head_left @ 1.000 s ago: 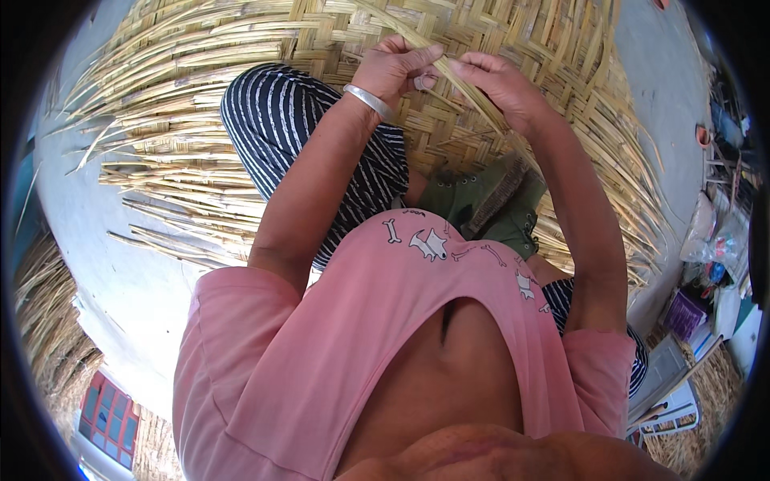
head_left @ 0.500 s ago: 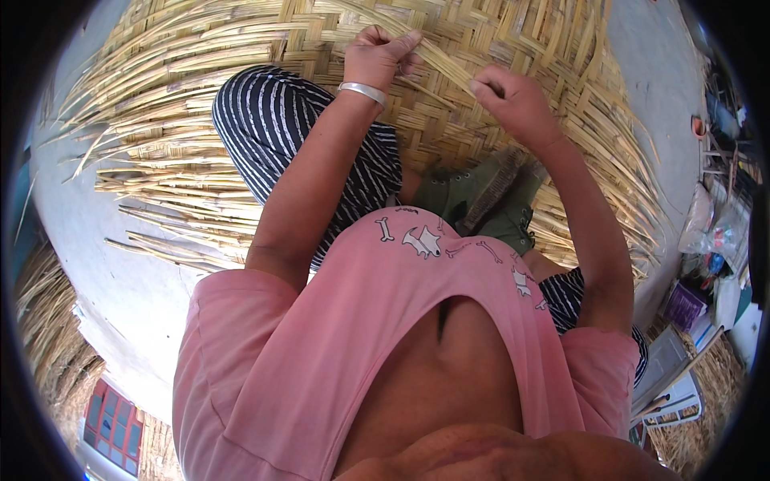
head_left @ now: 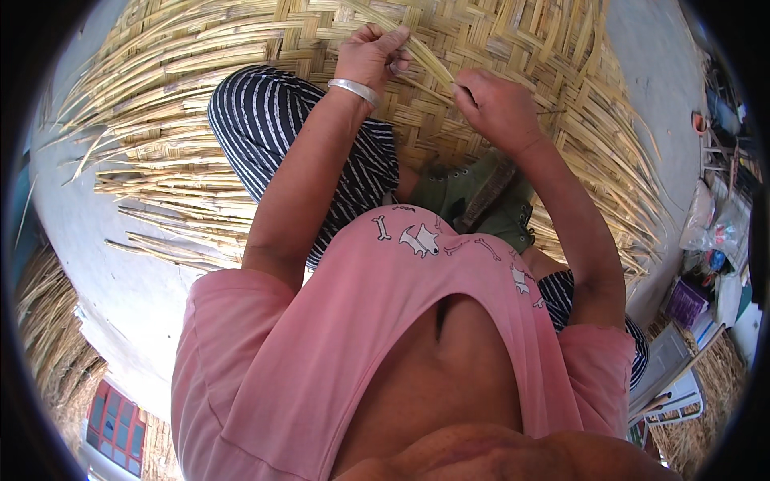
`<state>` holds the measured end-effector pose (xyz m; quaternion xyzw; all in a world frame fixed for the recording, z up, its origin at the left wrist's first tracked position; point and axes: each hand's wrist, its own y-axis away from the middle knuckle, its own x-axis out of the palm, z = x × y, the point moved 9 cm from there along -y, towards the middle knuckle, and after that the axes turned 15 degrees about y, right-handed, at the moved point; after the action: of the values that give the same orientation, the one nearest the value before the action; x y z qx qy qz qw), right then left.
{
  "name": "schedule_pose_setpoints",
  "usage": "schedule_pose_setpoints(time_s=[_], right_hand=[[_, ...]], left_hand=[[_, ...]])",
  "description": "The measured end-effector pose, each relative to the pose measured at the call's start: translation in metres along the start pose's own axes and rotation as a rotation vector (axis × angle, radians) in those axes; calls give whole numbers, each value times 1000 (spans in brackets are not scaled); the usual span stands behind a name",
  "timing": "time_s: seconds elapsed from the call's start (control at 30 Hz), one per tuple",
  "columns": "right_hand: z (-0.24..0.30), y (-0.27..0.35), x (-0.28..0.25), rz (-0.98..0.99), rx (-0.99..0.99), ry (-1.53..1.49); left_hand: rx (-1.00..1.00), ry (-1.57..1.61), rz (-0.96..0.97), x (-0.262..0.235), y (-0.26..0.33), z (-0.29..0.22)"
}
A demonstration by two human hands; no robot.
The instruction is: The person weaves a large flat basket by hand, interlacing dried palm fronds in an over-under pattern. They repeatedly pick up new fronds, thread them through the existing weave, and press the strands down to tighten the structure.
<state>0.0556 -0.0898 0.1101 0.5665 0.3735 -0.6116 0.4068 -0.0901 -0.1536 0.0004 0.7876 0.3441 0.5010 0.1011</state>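
While both hands work close together at the far part of the woven bamboo mat [head_left: 497, 56], the head view shows the left hand [head_left: 370, 56] with its fingers curled down and pressed against a thin pale bamboo strip [head_left: 429, 68], and the right hand [head_left: 497, 108] closed in a loose fist that pinches the near end of that same strip. The strip runs slantwise between the two hands, lifted a little off the weave, just beyond the striped trouser knee [head_left: 281, 128] and the green shoe [head_left: 481, 196]. A silver bangle [head_left: 353, 90] sits on the left wrist. The likely trouble is the strip itself: bent too sharply where the right hand grips it, it could kink or split along its grain. Its thin edge could also cut or splinter a fingertip if it slides through the pinch. If the left fingers ease off, the neighbouring woven strips could spring up and loosen the pattern there. Loose strip ends [head_left: 152, 208] fan out at the mat's left edge, apart from the hands.
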Motion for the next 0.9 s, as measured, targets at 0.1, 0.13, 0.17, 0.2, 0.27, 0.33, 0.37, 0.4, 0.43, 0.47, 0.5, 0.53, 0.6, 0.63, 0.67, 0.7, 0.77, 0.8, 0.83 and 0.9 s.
schedule_pose_setpoints(time_s=[0.1, 0.13, 0.17, 0.2, 0.27, 0.33, 0.37, 0.4, 0.43, 0.47, 0.5, 0.53, 0.6, 0.63, 0.67, 0.7, 0.77, 0.8, 0.83, 0.9], right_hand=[[1, -1, 3, 26, -13, 27], [3, -1, 4, 34, -27, 63], [5, -1, 5, 42, -40, 99], [6, 0, 6, 38, -49, 121], [9, 2, 9, 31, -65, 168], [10, 4, 8, 18, -81, 186], [10, 4, 7, 11, -89, 195], [10, 4, 7, 1, -91, 194], [10, 4, 6, -9, -92, 194], [10, 4, 6, -19, -92, 195], [10, 5, 6, -13, -92, 196], [10, 4, 5, -8, -93, 196], [10, 4, 7, 6, -89, 179], [10, 4, 9, 13, -86, 159], [9, 3, 11, 21, -83, 139], [6, 1, 14, 62, -37, 65], [-2, -2, 19, 142, 61, -82], [-7, -3, 23, 186, 141, -251], [-11, -4, 26, 229, 218, -421], [-14, -8, 33, 305, 334, -720]], left_hand=[[8, -40, -34, 0, 1, -2], [11, -51, -32, -2, 1, -2], [13, -61, -30, -3, 1, -2], [14, -75, -29, -3, 1, -3], [13, -101, -24, -1, 1, -4], [14, -117, -12, 3, 2, -3], [15, -126, -7, 5, 3, -4], [15, -120, -6, 5, 4, -4], [14, -114, -4, 7, 6, -5], [12, -108, -1, 8, 6, -5], [29, -128, -4, 8, 6, -6], [46, -148, -9, 8, 7, -8], [90, -158, -10, 6, 4, -9], [118, -150, -9, 4, 0, -7], [146, -141, -9, 1, -3, -6], [106, -135, -9, -3, -5, -2], [24, -124, -3, -8, -7, 2], [26, -118, 23, -9, -9, 4], [31, -112, 48, -9, -11, 5], [4, -62, 96, -6, -12, 10]])
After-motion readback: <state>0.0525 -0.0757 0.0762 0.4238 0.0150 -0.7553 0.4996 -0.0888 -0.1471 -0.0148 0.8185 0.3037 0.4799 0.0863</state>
